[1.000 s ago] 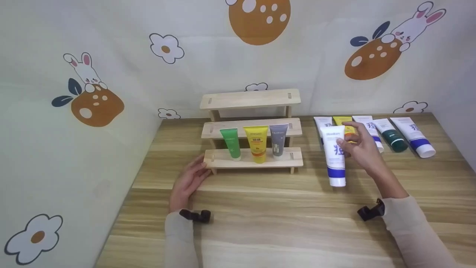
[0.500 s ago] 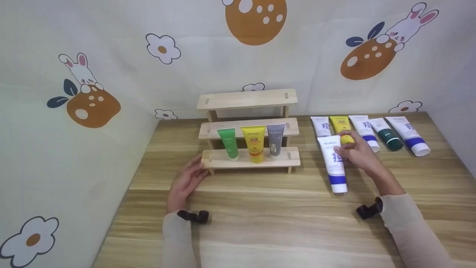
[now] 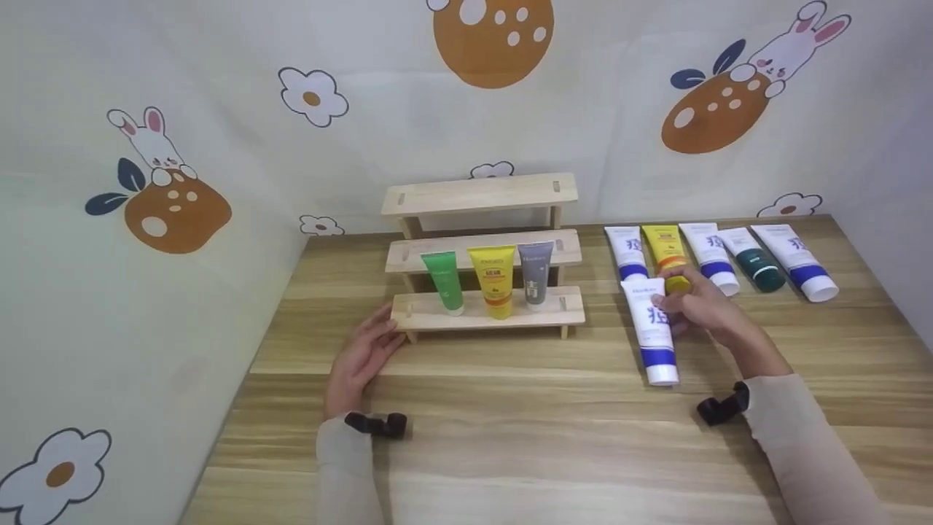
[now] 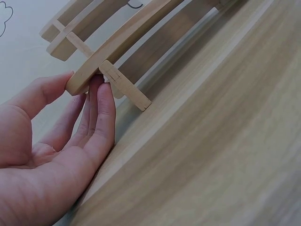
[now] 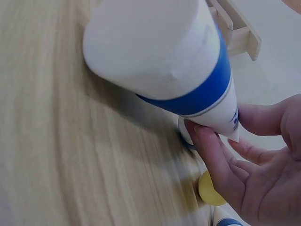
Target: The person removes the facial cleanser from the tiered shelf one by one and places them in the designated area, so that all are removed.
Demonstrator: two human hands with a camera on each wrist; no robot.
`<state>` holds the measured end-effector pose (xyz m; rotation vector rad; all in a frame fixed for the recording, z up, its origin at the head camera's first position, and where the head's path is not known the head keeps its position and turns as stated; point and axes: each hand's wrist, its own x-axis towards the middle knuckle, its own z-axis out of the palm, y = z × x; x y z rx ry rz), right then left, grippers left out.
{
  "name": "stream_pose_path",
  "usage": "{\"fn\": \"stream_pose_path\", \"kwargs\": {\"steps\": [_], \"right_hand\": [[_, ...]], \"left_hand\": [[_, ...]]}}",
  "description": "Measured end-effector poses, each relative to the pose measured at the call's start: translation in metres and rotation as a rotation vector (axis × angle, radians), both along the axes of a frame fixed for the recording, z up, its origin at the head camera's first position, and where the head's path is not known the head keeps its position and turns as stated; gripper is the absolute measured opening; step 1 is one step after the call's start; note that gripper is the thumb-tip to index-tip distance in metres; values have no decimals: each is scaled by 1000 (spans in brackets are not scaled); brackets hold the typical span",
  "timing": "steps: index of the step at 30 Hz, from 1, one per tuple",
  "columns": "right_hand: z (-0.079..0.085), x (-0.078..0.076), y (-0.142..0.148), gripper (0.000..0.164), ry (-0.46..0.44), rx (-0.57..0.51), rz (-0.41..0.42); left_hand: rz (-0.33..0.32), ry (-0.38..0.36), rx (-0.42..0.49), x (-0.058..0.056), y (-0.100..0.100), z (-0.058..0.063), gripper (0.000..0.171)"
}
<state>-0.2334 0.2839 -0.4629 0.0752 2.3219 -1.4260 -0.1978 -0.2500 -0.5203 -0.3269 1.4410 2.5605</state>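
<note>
My left hand [image 3: 362, 357] grips the left end of the lowest step of a three-tier wooden display rack [image 3: 488, 322]. In the left wrist view the thumb lies at the step's edge and the fingers [image 4: 104, 110] reach under it. My right hand [image 3: 696, 306] pinches a white squeeze tube [image 3: 650, 332] with a blue band, its white cap [image 5: 136, 42] pointing towards me. On the lowest step stand a green tube [image 3: 446, 284], a yellow tube [image 3: 493, 281] and a grey tube [image 3: 536, 273], all caps down.
Behind the right hand lies a row of tubes: a white one [image 3: 625, 248], a yellow one [image 3: 662, 244], another white one [image 3: 708, 255], a dark green and white one [image 3: 754, 259] and a large white one [image 3: 794, 259]. A patterned cloth [image 3: 408, 131] rises behind the wooden table [image 3: 510, 437].
The right hand has brought the white tube a little towards the front of the table, away from the row. The left hand has stayed on the rack. The head view has shifted slightly.
</note>
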Motion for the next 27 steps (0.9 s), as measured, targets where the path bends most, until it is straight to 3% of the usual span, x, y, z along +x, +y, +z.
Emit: {"fn": "stream_pose_path", "kwargs": {"steps": [15,22,27], "right_hand": [[-4,2,1,65,-98,-47,45],[-6,2,2,70,-111,-86,47],[-6,2,2,68,-118,-74,45]], "left_hand": [[28,-6,2,0,1,2,54],[-9,-16,-69,-3,1,1,57],[-8,-28,-53,-2,0,1,58]]}}
